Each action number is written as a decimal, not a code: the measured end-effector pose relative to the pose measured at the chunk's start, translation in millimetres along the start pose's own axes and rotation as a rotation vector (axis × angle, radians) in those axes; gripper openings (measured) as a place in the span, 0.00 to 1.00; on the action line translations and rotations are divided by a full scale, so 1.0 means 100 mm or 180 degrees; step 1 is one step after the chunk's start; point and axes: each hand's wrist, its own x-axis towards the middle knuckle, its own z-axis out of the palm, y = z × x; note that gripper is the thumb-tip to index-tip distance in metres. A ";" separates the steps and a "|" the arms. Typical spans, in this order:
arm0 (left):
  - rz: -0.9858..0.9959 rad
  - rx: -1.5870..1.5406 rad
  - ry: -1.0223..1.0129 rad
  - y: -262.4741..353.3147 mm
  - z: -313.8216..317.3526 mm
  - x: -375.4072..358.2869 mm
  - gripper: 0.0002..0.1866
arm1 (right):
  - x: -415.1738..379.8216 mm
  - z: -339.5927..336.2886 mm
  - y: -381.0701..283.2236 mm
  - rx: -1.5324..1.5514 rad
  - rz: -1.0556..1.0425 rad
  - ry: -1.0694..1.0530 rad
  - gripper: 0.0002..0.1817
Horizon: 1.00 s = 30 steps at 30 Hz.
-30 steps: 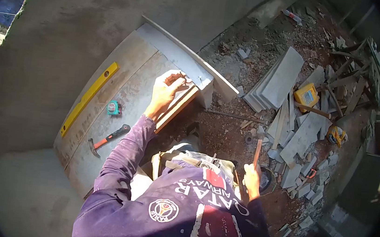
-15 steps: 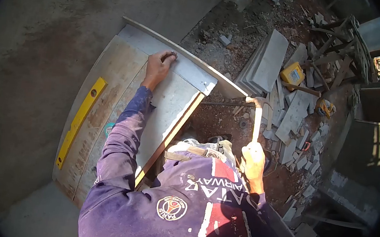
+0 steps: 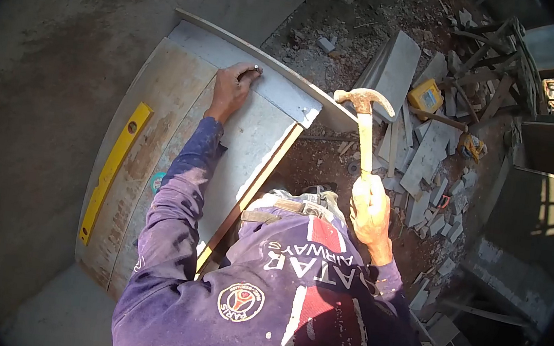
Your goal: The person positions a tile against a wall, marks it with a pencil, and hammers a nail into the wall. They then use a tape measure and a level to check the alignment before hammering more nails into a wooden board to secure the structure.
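Note:
My right hand point(image 3: 371, 210) is wrapped round the pale wooden handle of a claw hammer point(image 3: 364, 102), its head raised beside the panel's near right corner. My left hand point(image 3: 233, 86) pinches a nail point(image 3: 257, 69), of which only a small bright tip shows, at the narrow grey strip point(image 3: 279, 92) along the panel's far edge. Against that strip's outer side stands a thin upright board point(image 3: 263, 56). Under my left forearm lies the broad worn panel point(image 3: 183, 94), edged on its right with a wooden batten point(image 3: 254, 194).
A yellow spirit level point(image 3: 113, 171) lies on the panel's left part, with a round teal item point(image 3: 157, 183) near my sleeve. Stacked slabs point(image 3: 395, 67), broken tile pieces point(image 3: 428, 163), a yellow container point(image 3: 427, 94) and scrap wood point(image 3: 501, 69) cover the ground at right.
The hammer has come up and left, its head now larger in view and nearer the upright board. My left hand keeps its pinch at the strip. The view has shifted slightly.

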 end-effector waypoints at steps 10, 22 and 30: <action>0.0228 0.0024 -0.0055 -0.08 0.01 0.01 0.07 | 0.45 0.31 -0.51 -0.0487 -0.0403 -0.0149 0.13; 0.0207 -0.0139 -0.0197 -0.04 -0.02 0.01 0.09 | 0.74 0.67 -0.66 -0.0653 -0.0823 -0.0163 0.12; 0.0355 -0.0054 -0.0173 -0.04 -0.03 0.02 0.09 | 0.91 0.81 -0.25 -0.1229 -0.1036 -0.0311 0.08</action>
